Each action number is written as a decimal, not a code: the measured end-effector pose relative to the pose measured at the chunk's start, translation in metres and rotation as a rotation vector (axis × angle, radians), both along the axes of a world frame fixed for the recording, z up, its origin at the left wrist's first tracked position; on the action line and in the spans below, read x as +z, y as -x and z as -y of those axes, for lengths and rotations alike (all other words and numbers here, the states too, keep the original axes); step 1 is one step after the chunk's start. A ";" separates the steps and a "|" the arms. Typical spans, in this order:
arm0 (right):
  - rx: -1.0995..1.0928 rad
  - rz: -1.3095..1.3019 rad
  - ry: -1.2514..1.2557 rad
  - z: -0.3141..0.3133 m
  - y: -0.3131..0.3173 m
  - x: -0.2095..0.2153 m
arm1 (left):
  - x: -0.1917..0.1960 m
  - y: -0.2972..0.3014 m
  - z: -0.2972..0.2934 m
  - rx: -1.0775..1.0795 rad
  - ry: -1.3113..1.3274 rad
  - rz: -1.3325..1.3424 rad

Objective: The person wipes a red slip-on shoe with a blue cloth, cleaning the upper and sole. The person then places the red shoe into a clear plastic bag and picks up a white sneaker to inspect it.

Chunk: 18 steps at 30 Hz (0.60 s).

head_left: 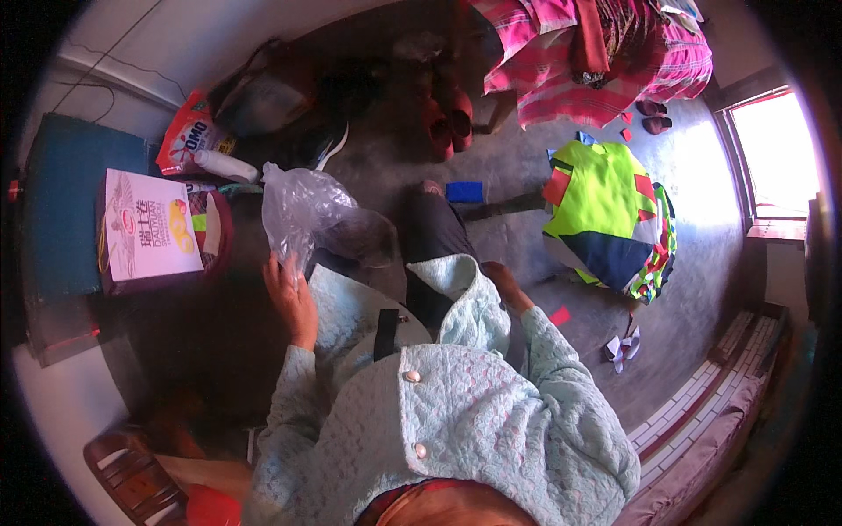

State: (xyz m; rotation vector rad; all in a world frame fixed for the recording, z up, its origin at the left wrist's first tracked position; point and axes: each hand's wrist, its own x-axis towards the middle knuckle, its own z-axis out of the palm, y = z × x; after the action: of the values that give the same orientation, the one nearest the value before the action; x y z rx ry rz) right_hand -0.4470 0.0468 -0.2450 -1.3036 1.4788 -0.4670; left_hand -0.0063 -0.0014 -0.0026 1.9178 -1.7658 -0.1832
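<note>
Smooth grey floor (697, 162) between pale walls (123, 39); daylight pours through a window (776, 153) at right (its glare whitens the floor nearby). A brown slatted chair (136, 478) sits lower left, in shadow.

One left hand (296, 305) and one right hand (505, 282) share the scene with one clear plastic bag (303, 209), one white box (151, 226), one red packet (186, 131) and one white bottle (226, 166). Two round buttons (412, 376) show on one pale-green jacket (500, 403), alongside two red shoes (436, 131), two small dark shoes (657, 125) and one blue rectangle (464, 192). Three loose red scraps (560, 316) appear with one heap of yellow-green cloth (601, 188) and one window (776, 153).
</note>
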 end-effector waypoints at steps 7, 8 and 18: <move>-0.262 0.013 -0.283 0.079 -0.017 0.008 | -0.001 0.025 0.025 0.034 -0.026 0.058; -0.261 -0.007 -0.264 0.089 -0.018 0.006 | 0.002 0.026 0.025 0.034 -0.037 0.049; -0.115 -0.440 0.048 0.246 -0.020 -0.047 | -0.005 0.021 0.031 0.054 -0.060 0.019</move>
State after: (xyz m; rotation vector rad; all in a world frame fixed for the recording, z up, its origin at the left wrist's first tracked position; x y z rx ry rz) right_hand -0.4272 -0.1988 -0.2924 -1.4249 1.9242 -0.3005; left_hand -0.0272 -0.0325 -0.0080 2.0133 -1.7367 -0.2018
